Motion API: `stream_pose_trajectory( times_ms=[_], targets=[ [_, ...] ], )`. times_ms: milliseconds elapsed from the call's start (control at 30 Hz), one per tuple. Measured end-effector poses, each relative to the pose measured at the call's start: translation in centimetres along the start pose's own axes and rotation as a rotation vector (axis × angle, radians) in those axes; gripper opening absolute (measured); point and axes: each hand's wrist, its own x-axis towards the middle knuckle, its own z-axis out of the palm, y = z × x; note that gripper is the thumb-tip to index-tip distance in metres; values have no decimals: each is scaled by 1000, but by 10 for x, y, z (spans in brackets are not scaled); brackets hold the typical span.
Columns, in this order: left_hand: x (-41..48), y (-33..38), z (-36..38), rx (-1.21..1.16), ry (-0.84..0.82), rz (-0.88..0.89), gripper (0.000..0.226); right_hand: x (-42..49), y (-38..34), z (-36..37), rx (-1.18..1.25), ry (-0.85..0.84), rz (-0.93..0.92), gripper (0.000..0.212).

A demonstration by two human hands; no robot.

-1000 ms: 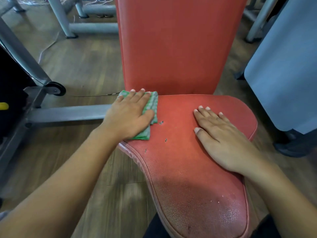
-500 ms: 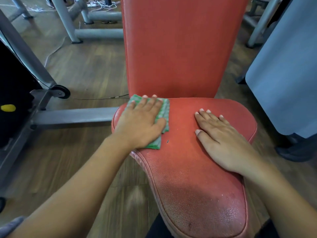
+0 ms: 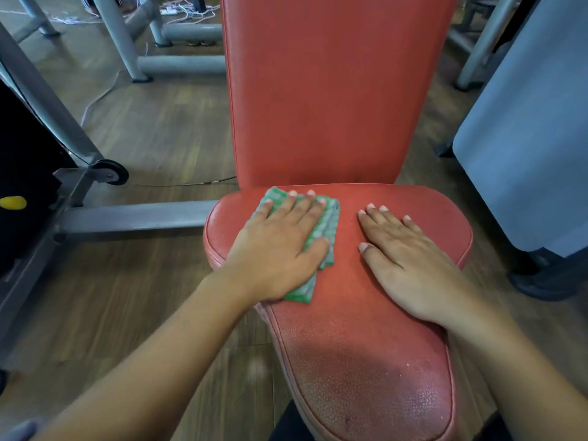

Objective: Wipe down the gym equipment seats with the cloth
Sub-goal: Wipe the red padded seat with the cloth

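Red seat (image 3: 366, 345): left hand (image 3: 280, 246) hides most of cloth (image 3: 329, 224).

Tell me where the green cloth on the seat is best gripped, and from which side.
Probably its uncovered right edge, pinched from the middle of the seat: the cloth lies folded under the left hand, leaving mostly that strip free.

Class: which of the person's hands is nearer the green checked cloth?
Left. The left hand lies flat on the green checked cloth; the right hand rests beside it on the red padded seat, not touching.
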Motion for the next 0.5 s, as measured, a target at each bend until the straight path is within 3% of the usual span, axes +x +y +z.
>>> stream_pose_trajectory(
  times_ms=[100,300,433,500],
  targets=[
    [-26,-15,-5,-34,16,31,81,0,1,0,5,-6,-2,56],
    [17,-31,-10,31,-28,-199,82,0,0,0,1,-8,3,56],
    [10,-4,-2,11,-49,-7,82,0,-1,0,-6,-1,4,56],
    [4,-9,-4,-9,-74,1,84,1,0,0,-6,-1,4,56]
  ],
)
